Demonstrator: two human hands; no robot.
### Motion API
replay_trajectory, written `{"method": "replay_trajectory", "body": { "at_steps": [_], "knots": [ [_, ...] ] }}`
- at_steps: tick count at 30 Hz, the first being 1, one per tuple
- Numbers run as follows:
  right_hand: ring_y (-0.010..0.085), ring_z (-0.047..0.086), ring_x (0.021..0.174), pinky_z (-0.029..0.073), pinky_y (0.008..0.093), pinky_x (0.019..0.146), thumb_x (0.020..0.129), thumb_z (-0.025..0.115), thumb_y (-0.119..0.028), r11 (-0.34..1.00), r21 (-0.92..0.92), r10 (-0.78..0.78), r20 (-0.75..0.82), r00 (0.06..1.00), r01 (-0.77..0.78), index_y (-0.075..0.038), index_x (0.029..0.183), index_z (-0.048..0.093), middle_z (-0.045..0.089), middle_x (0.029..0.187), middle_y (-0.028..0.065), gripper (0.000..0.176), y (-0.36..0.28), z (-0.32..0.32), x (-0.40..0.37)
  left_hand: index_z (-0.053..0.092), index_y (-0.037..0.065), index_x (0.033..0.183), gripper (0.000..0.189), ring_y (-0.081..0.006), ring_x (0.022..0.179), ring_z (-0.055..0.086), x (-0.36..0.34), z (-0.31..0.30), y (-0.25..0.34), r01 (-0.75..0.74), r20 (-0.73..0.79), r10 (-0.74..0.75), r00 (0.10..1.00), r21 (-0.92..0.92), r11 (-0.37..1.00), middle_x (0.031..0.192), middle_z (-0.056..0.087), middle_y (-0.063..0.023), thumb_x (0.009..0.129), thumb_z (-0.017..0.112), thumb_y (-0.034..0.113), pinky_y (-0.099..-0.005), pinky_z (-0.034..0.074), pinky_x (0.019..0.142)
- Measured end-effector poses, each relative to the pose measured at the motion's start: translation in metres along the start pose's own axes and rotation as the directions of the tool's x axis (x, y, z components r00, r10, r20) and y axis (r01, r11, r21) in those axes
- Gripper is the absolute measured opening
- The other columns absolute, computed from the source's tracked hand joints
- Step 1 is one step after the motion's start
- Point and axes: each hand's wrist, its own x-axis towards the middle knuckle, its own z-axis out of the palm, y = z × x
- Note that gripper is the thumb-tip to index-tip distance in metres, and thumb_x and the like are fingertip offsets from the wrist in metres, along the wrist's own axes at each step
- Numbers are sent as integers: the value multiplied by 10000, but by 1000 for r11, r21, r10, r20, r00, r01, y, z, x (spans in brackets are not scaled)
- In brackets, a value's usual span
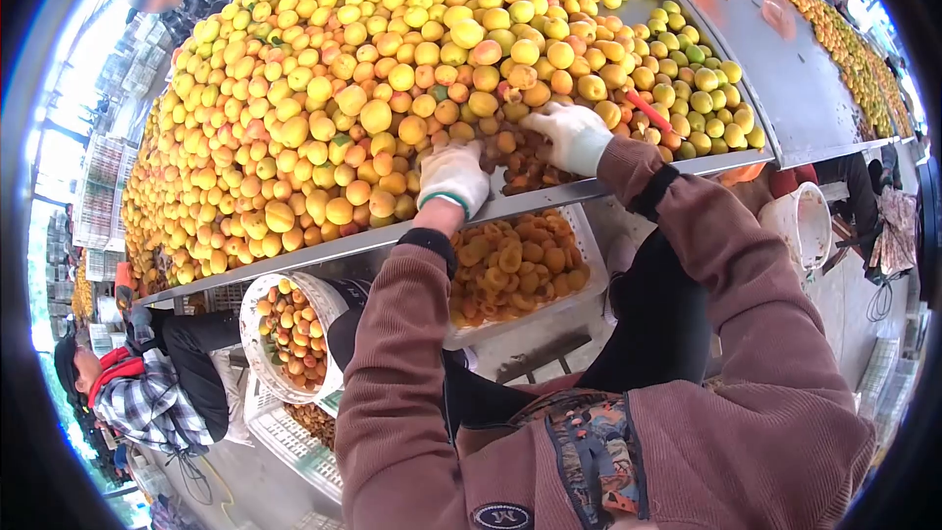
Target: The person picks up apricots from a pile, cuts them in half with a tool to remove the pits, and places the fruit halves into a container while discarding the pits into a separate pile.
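A large heap of yellow and orange fruit [324,108] covers the metal table [363,240]. My left hand [454,177], in a white glove, rests at the heap's near edge with its fingers bent down among the fruit. To its right, my right hand [571,137], also gloved, reaches in with its fingertips among darker pieces [530,162]. What the fingertips of either hand hold, if anything, is hidden. A red-handled tool [648,111] lies on the fruit right of my right hand. Below the table edge, a white crate [579,296] holds halved orange fruit [520,260].
A white bucket [257,344] of fruit stands at lower left, above a pale crate [285,424]. Another white bucket [800,226] is at right. A person in a checked shirt [157,397] sits at left. A second table [785,69] with fruit stands at upper right.
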Motion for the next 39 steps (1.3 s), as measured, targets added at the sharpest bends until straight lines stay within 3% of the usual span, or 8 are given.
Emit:
{"method": "replay_trajectory", "body": {
  "at_steps": [12, 18, 21, 27, 30, 34, 36, 39],
  "knots": [
    [325, 655, 987, 515, 430, 858, 811, 641, -328, 979, 163, 48, 407, 912, -125, -199, 1282, 592, 679, 1055, 121, 490, -10, -15, 9, 574, 125, 1275, 493, -352, 1107, 601, 4, -16, 25, 51, 201, -28, 979, -109, 993, 1122, 651, -203, 810, 623, 283, -427, 454, 969],
    [334, 661, 960, 518, 426, 827, 779, 675, -330, 987, 77, 106, 332, 937, -139, -150, 1181, 617, 691, 994, 158, 444, -3, -3, 12, 593, 144, 1251, 473, -338, 1103, 606, 11, -5, 35, 1, 161, 8, 987, -59, 998, 1131, 658, -174, 813, 646, 315, -423, 462, 953],
    [333, 667, 926, 521, 390, 812, 777, 666, -264, 887, 403, 235, 26, 972, -225, -109, 1125, 625, 690, 953, 163, 384, 1, -12, 15, 612, 119, 1212, 458, -333, 1090, 613, 3, -9, 34, -19, 55, 24, 998, -87, 996, 1126, 663, -171, 812, 653, 338, -421, 472, 936],
    [312, 657, 974, 514, 387, 848, 774, 661, -254, 843, 524, 175, -59, 983, -118, -89, 1102, 608, 676, 1036, 148, 371, 20, -17, 16, 674, 86, 1004, 356, -348, 937, 654, 1, -39, -3, 146, -305, -245, 920, -314, 938, 978, 682, -178, 771, 657, 356, -444, 504, 850],
    [319, 653, 970, 513, 394, 848, 777, 645, -251, 868, 447, 241, 0, 970, -216, -84, 1092, 606, 674, 1013, 151, 358, 9, -31, 12, 666, 99, 1079, 376, -333, 960, 650, -6, -40, -27, 320, -573, -302, 762, -72, 945, 1024, 664, -197, 781, 673, 327, -439, 512, 836],
    [354, 630, 928, 510, 440, 777, 765, 670, -224, 980, 18, 197, -211, 957, -198, -92, 1087, 603, 640, 914, 153, 355, 22, -23, 10, 629, 108, 1207, 457, -354, 1009, 628, -17, -26, -15, 102, -46, -133, 990, -418, 903, 1187, 628, -163, 770, 654, 242, -431, 509, 879],
    [351, 631, 900, 506, 454, 761, 770, 667, -225, 990, 20, 139, -212, 967, -138, -116, 1077, 603, 629, 911, 152, 332, 14, -22, 6, 633, 113, 1212, 445, -368, 1051, 606, -20, -19, 2, 13, 8, -12, 1000, -153, 988, 1189, 629, -159, 774, 632, 196, -429, 500, 909],
    [351, 642, 940, 529, 450, 809, 775, 664, -222, 999, -8, 51, 198, 979, -51, -243, 1228, 601, 634, 964, 154, 458, 2, -5, -4, 646, 108, 1174, 393, -349, 1079, 598, -14, -16, 9, 17, 58, -18, 998, 26, 1000, 1173, 633, -153, 786, 622, 171, -419, 502, 916]
  ]
}}
